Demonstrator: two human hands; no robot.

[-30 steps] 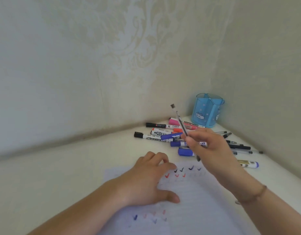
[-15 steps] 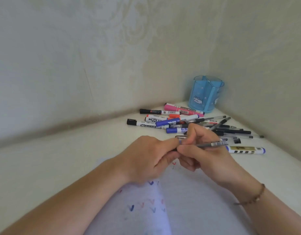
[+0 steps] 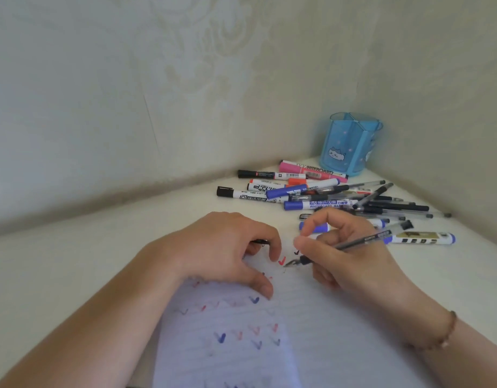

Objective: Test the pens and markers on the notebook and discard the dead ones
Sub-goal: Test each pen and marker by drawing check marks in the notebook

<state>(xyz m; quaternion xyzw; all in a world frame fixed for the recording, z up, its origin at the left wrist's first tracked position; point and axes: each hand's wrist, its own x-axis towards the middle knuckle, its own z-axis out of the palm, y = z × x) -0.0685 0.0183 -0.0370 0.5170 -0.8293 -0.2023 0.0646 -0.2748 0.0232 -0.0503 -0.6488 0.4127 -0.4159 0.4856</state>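
Right hand (image 3: 345,256) gripped a gel pen (image 3: 339,247), tip on the notebook (image 3: 311,331), left hand (image 3: 227,250) curled round a pen cap (image 3: 260,242) beside it, markers (image 3: 311,191) beyond

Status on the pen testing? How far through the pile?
Done: many red, blue and black tick marks already on the notebook. In hand: the right hand holds a gel pen, uncapped, tip at the page; the left hand rests on the notebook with what looks like its cap. Left: a big pile of markers and pens beside the blue holder; how many are untested is unclear.
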